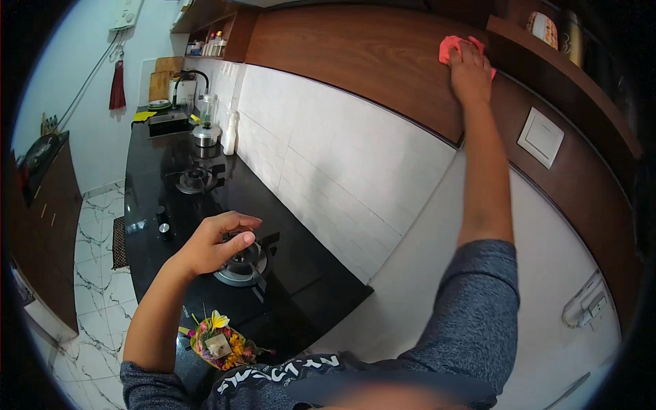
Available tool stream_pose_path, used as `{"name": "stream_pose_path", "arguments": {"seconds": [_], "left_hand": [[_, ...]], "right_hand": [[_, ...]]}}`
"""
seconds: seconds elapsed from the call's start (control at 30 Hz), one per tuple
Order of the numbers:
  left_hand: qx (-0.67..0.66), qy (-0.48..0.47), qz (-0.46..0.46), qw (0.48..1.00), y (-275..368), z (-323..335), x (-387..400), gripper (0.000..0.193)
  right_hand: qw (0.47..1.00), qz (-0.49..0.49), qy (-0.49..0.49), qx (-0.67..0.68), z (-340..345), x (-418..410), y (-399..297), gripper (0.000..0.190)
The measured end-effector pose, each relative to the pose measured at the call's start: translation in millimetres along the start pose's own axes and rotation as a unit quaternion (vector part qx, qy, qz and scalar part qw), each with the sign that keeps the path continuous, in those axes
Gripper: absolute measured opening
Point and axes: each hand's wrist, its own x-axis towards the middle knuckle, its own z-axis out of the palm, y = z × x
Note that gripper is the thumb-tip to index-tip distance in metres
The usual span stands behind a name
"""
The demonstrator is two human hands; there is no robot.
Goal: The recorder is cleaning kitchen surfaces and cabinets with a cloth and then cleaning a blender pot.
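With my right arm stretched up, my right hand (pixel 470 72) presses a bunched pink-red cloth (pixel 450 49) against the brown wood panel (pixel 353 56) at upper right. Part of the cloth is hidden under the fingers. My left hand (pixel 220 243) hovers over the near gas burner (pixel 241 274), its fingers curved and apart from the thumb, holding nothing. Below it, a small basket of flowers (pixel 220 343) with a yellow-white blossom sits on the black countertop (pixel 307 318).
A wood shelf (pixel 569 77) juts out beside my right hand, above a white light switch (pixel 541 137). Farther along the counter are another burner (pixel 193 179), a blender (pixel 207 128), a white spray bottle (pixel 230 136) and a sink (pixel 169 123). A plugged socket (pixel 594 305) is at lower right.
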Motion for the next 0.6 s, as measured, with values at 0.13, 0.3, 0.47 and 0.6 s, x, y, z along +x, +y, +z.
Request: {"name": "stream_pose_path", "arguments": {"seconds": [0.13, 0.3, 0.47, 0.6], "left_hand": [[0.042, 0.004, 0.002, 0.999, 1, -8, -10, 0.04], [0.09, -0.003, -0.013, 0.996, 0, -27, -23, 0.036], [0.069, 0.039, -0.004, 0.997, 2, -25, -12, 0.035], [0.112, -0.005, 0.004, 0.994, 11, -18, -4, 0.033]], "right_hand": [[0.97, 0.118, -0.17, 0.131, -5, 12, -87, 0.024], [0.927, -0.065, -0.295, 0.222, -16, -14, -63, 0.022], [0.977, 0.17, 0.118, -0.048, 15, 42, -9, 0.018], [0.973, 0.165, -0.098, 0.13, 49, 55, -69, 0.024]]}}
